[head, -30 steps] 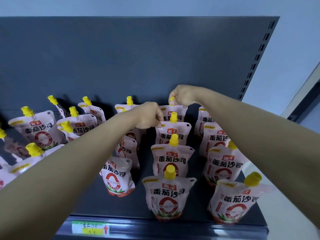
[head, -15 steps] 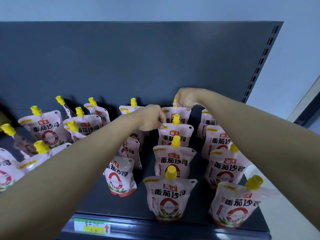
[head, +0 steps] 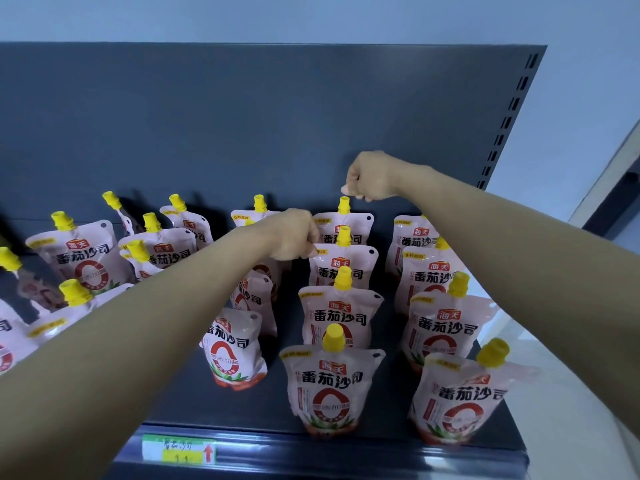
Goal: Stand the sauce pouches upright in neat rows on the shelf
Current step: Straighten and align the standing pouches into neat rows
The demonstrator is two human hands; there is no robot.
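Pink sauce pouches with yellow caps stand on a dark shelf [head: 270, 407]. The middle row has several upright pouches, one behind the other. My right hand [head: 370, 178] hovers with curled fingers just above the cap of the rearmost pouch [head: 355, 224], without touching it. My left hand [head: 291, 237] is closed at the top left corner of the second pouch from the back [head: 346, 271], fingertips pinching its edge. A row on the right [head: 443, 327] also stands upright. My left forearm partly hides the row left of the middle [head: 235, 351].
Loose pouches at the left [head: 83, 258] stand and lean in no order, some turned sideways. The dark back panel [head: 242, 133] rises right behind the rows. A green and yellow price tag [head: 178, 448] sits on the shelf's front edge. A pale wall lies to the right.
My right hand has let go of the rearmost pouch's top and risen above its cap. My left hand stays at the second pouch's corner. The camera has tilted slightly.
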